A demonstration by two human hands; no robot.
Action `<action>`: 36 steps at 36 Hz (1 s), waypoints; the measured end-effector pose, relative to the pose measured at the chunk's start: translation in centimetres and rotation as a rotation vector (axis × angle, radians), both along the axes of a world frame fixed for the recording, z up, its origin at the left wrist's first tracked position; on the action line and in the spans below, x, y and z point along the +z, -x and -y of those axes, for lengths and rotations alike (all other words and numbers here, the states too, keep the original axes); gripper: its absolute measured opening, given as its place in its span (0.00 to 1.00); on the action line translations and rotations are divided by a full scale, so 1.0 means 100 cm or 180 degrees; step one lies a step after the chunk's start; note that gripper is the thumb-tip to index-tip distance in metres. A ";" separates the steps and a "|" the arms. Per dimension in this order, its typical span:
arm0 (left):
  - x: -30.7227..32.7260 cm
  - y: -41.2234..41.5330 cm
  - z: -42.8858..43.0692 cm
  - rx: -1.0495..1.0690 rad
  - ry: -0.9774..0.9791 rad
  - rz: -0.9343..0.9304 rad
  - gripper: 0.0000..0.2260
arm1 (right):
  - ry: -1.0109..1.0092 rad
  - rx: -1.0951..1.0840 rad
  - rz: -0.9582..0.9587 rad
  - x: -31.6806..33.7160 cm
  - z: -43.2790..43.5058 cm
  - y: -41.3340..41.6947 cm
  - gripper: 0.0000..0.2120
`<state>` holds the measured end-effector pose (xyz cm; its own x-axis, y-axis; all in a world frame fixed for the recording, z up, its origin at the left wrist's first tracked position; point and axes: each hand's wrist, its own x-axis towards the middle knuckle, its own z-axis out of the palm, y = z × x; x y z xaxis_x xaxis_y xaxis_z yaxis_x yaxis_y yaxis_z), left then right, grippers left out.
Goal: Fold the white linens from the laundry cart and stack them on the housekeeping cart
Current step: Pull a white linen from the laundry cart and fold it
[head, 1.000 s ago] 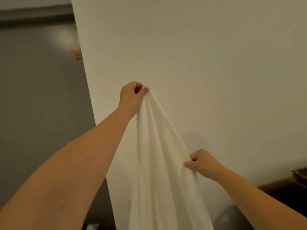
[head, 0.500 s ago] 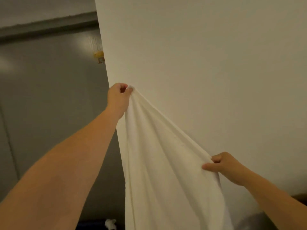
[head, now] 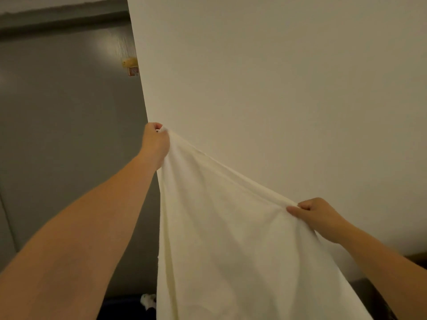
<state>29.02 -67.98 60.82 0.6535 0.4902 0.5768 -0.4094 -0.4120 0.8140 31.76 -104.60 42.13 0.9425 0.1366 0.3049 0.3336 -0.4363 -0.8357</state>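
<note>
Head view. Held up before a pale wall [head: 288, 77]: white linen [head: 231, 250], drawn taut along its upper edge between two hands. Gripped at the top corner by the left hand [head: 154, 144], with fingers curled tight round the bunched cloth. Pinched lower along the same edge by the right hand [head: 321, 218], with thumb on top and fingers curled beneath. Hanging from that edge past the bottom of the view. At left, a grey panel [head: 57, 146]; at the wall's edge, a small yellow-orange tag [head: 131, 66].

The left arm [head: 92, 227] and right arm [head: 383, 271] are bare throughout. The left hand [head: 154, 144] and right hand [head: 321, 219] are bare too.
</note>
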 end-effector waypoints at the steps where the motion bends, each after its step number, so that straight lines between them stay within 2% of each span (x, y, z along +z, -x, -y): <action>1: -0.005 0.000 -0.001 0.0026 0.0033 -0.0033 0.05 | -0.0140 -0.0041 0.0054 0.000 -0.002 0.002 0.19; 7: -0.037 -0.004 -0.021 0.0203 0.0129 -0.0129 0.12 | -0.0765 -0.0264 0.0177 0.006 -0.003 0.010 0.15; 13: -0.053 -0.002 -0.036 0.0316 -0.0022 0.0027 0.14 | -0.0374 -0.0234 0.0057 0.016 -0.006 0.012 0.13; 15: -0.058 -0.002 -0.036 0.0212 -0.0364 -0.0032 0.12 | -0.0337 -0.0272 0.0057 0.020 -0.012 0.011 0.14; 18: -0.065 0.002 -0.016 0.0176 -0.1309 -0.0530 0.02 | -0.0357 -0.0255 0.0162 0.027 -0.027 0.013 0.14; 20: -0.072 0.006 0.007 -0.0067 -0.1686 -0.0758 0.10 | -0.0298 -0.0146 0.0234 0.031 -0.041 0.014 0.13; 26: -0.107 0.018 0.060 -0.1150 -0.2035 -0.1017 0.16 | 0.0043 -0.0072 0.0306 0.034 -0.073 0.016 0.15; 31: -0.138 0.025 0.088 -0.1364 -0.2647 -0.1519 0.27 | 0.0156 -0.0047 0.0352 0.031 -0.089 0.019 0.19; 32: -0.143 0.024 0.090 -0.1366 -0.2622 -0.1611 0.26 | 0.0169 -0.0034 0.0363 0.030 -0.090 0.020 0.19; 36: -0.154 0.019 0.094 -0.1430 -0.2343 -0.1561 0.10 | 0.0275 -0.0047 0.0424 0.027 -0.092 0.022 0.17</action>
